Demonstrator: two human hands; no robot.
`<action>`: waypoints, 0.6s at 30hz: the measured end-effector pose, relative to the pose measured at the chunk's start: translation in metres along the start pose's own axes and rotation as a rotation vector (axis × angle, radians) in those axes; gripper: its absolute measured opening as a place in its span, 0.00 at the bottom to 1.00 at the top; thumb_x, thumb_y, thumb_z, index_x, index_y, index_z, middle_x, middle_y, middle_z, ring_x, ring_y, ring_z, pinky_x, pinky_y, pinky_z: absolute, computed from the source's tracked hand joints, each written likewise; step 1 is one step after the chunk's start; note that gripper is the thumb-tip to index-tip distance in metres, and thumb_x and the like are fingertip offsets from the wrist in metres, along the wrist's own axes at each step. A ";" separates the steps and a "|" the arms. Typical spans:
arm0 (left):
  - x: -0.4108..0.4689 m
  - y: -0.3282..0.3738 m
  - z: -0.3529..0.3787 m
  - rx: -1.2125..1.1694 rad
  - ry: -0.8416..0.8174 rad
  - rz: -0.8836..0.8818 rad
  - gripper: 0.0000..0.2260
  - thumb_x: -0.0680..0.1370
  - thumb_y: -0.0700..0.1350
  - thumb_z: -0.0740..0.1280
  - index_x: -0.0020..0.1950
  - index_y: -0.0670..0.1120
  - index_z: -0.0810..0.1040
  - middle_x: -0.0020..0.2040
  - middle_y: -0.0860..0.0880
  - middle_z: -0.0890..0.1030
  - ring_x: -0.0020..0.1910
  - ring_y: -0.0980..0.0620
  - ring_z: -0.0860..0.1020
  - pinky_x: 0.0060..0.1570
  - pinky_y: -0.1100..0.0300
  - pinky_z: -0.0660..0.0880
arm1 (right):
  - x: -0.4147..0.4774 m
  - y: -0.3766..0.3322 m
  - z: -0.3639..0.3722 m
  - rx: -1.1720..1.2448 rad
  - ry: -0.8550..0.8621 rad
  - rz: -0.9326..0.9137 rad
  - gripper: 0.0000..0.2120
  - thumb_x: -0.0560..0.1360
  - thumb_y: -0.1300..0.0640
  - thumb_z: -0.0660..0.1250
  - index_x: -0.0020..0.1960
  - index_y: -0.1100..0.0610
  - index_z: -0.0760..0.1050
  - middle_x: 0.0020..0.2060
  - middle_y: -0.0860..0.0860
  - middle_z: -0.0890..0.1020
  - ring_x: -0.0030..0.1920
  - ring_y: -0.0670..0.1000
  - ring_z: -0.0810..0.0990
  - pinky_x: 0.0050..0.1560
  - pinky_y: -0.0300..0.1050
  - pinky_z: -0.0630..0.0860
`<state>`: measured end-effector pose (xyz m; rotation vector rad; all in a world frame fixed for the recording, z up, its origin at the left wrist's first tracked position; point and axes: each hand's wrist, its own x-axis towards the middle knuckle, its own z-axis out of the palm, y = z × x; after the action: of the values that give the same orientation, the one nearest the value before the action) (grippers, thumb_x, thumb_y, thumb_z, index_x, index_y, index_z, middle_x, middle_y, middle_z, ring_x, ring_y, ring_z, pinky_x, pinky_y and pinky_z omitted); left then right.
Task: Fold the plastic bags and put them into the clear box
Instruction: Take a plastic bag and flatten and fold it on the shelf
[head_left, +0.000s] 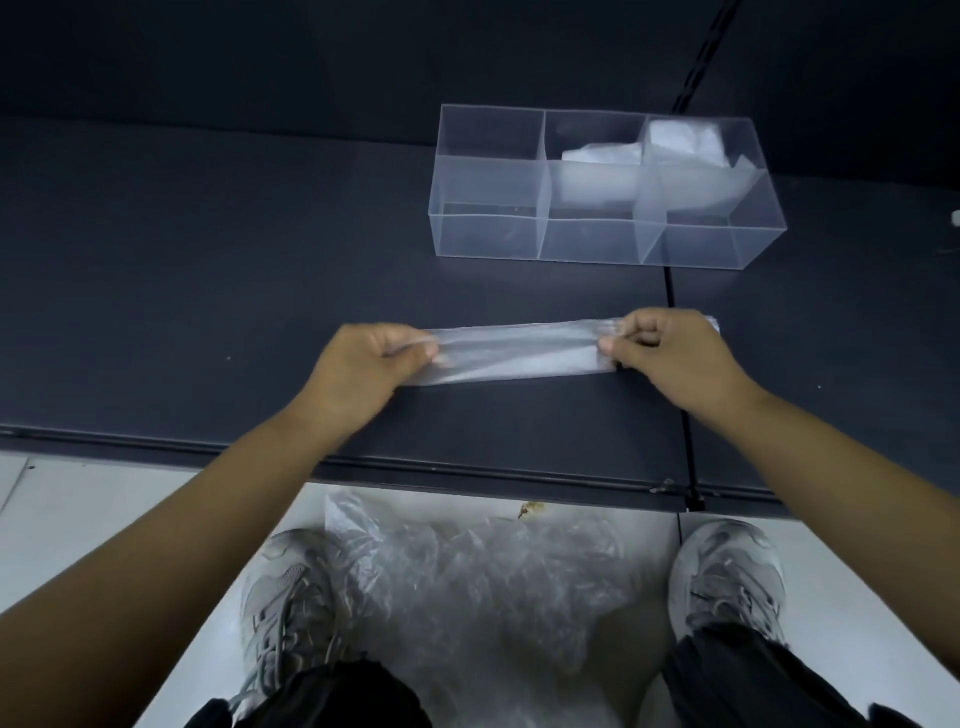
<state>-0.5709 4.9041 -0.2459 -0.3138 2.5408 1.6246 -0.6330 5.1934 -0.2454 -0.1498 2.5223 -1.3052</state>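
We look down on a dark matte tabletop (208, 270) filling the upper frame, with a seam (675, 364) running from 1 o'clock toward 5 o'clock. Beyond it at 12 o'clock rises a dark wall (311, 57). Pale floor (104, 519) spreads below the table's edge, dimly and evenly lit.

The plastic bag (519, 353) was folded into a long flat strip, lying crosswise just in front of the clear box (597, 239), which already had folded bags (680, 140) in its middle and right compartments.
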 end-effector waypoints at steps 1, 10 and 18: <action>0.005 -0.001 -0.003 -0.050 0.025 -0.051 0.04 0.76 0.42 0.70 0.48 0.47 0.84 0.35 0.61 0.83 0.35 0.66 0.79 0.41 0.74 0.73 | 0.002 0.000 0.001 -0.012 0.021 0.016 0.08 0.73 0.57 0.72 0.36 0.58 0.78 0.33 0.47 0.84 0.36 0.42 0.80 0.43 0.33 0.74; -0.016 0.012 0.038 0.611 0.221 0.498 0.16 0.78 0.44 0.62 0.65 0.41 0.75 0.59 0.41 0.78 0.60 0.41 0.74 0.63 0.55 0.65 | 0.013 0.001 0.013 -0.110 0.107 0.087 0.08 0.70 0.59 0.74 0.35 0.53 0.77 0.31 0.48 0.81 0.31 0.43 0.77 0.33 0.32 0.71; -0.029 -0.006 0.074 1.113 -0.221 0.371 0.39 0.73 0.68 0.33 0.79 0.47 0.42 0.79 0.49 0.41 0.77 0.47 0.38 0.74 0.43 0.38 | 0.014 0.009 -0.031 -0.535 0.073 -0.047 0.18 0.71 0.52 0.74 0.59 0.51 0.76 0.54 0.49 0.73 0.57 0.50 0.72 0.63 0.51 0.68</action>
<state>-0.5432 4.9721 -0.2764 0.4301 2.9230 0.0717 -0.6552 5.2196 -0.2385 -0.2784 2.8873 -0.6279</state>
